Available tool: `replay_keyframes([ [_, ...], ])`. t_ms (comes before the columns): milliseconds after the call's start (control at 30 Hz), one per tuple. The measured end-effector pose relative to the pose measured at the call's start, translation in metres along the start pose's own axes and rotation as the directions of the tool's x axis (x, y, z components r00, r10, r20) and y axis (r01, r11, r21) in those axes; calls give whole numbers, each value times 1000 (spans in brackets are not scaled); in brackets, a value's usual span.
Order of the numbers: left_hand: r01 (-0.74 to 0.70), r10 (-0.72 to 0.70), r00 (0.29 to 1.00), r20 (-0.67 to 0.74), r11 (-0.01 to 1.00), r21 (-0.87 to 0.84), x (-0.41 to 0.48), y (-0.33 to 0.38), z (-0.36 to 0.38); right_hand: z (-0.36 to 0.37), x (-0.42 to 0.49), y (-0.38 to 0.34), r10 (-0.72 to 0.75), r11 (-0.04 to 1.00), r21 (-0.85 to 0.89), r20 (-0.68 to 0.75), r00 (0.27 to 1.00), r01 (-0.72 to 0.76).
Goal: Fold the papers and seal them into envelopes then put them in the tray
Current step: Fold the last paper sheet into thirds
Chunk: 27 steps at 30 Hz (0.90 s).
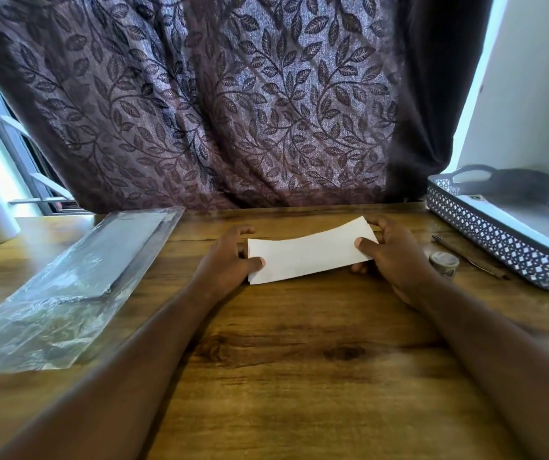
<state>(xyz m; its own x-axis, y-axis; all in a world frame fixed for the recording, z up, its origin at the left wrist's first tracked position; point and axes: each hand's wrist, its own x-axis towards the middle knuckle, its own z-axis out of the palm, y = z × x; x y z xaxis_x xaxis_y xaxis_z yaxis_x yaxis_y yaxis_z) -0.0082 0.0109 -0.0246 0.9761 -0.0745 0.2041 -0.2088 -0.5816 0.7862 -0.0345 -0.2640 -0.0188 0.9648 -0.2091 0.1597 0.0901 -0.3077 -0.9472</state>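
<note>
Head view: folded white paper (pixel 309 250) lies mid-table (pixel 299 360), pinched at its left end by the left hand (pixel 226 260) and at its right end by the right hand (pixel 389 250). Plastic envelope pack (pixel 67 287) sits left; tray (pixel 505 240), pen (pixel 465 255) and small jar (pixel 443 263) right.

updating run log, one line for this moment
phase: fold | left hand: pinches folded paper | right hand: pinches it | tray: right of paper
</note>
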Motion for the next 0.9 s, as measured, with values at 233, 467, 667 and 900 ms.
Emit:
replay_keyframes([
  [233, -152, 154, 988, 9, 959, 238, -5, 5, 1, 1, -1, -1, -139, 822, -560, -30, 990, 99],
  [467, -177, 180, 983, 26, 912, 370, 3, -5, 3, 3, -4, 1, -202, 703, -698, -6, 979, 140],
  [667, -265, 215, 964, 155, 817, 512, -5, -1, 8, 20, -13, -10, -205, 563, -725, 343, 917, 397],
  [900, -280, 93, 936, 338, 777, 564, -4, 2, 9, 38, -13, -3, -17, 492, -731, 536, 844, 474],
])
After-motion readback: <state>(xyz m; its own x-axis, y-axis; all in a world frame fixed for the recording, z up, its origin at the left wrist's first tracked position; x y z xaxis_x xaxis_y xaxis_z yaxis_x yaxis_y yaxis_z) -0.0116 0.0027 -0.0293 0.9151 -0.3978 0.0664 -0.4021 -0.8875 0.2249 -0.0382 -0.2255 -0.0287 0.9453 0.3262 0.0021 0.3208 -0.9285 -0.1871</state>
